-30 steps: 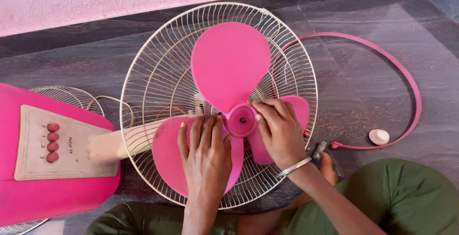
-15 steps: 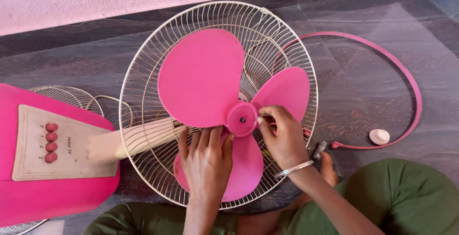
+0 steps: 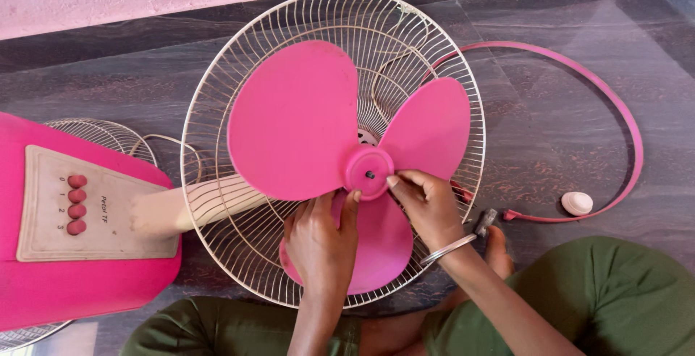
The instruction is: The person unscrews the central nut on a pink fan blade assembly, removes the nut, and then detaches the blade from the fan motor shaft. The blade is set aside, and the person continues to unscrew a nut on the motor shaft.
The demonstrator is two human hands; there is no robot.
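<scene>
A pink three-bladed fan blade lies over the cream wire rear guard of a fan on the floor. My left hand grips the lower blade just below the pink hub. My right hand pinches the hub's right side with its fingertips; a metal bangle sits on that wrist. The fan's cream neck leads left to the pink base with its cream panel of several pink buttons.
A pink guard ring lies open on the dark stone floor at the right, with a small white cap beside it. A second wire guard pokes out behind the base. My green-trousered legs frame the bottom edge. A pale wall runs along the top.
The blade has turned on the hub: the large blade swung from the top round to the upper left and appears larger. Both hands stayed at the hub.
</scene>
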